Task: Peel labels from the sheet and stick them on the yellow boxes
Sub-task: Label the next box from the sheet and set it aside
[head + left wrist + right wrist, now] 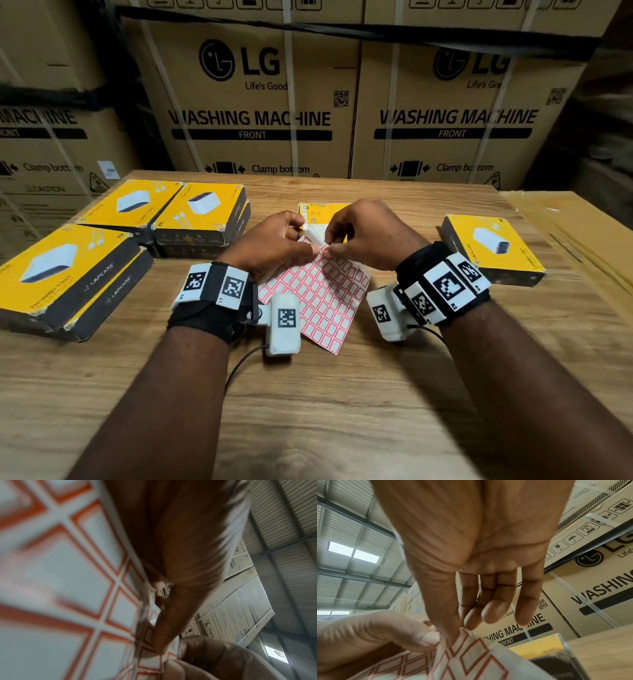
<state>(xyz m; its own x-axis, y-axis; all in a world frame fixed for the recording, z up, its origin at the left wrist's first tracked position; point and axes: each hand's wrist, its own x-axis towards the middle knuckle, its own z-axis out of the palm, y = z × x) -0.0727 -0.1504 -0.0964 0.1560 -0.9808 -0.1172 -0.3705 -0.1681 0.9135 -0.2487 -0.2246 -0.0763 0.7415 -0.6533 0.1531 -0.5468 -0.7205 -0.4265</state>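
A label sheet (322,301) of white labels with red borders lies tilted on the wooden table (342,394), its far corner lifted and bent over. My left hand (306,247) pinches the sheet (60,581) just below that corner, thumb on top. My right hand (329,246) pinches the bent corner (465,654) between thumb and forefinger; its other fingers hang loose. Whether a single label has come away I cannot tell. One yellow box (318,214) lies right behind the hands, mostly hidden. Another yellow box (489,246) sits at the right.
Stacks of yellow boxes stand at the left: a near stack (65,270) and two farther ones (133,205) (202,214). Large LG washing machine cartons (253,102) wall off the table's far edge. A brown carton (575,222) adjoins at the right.
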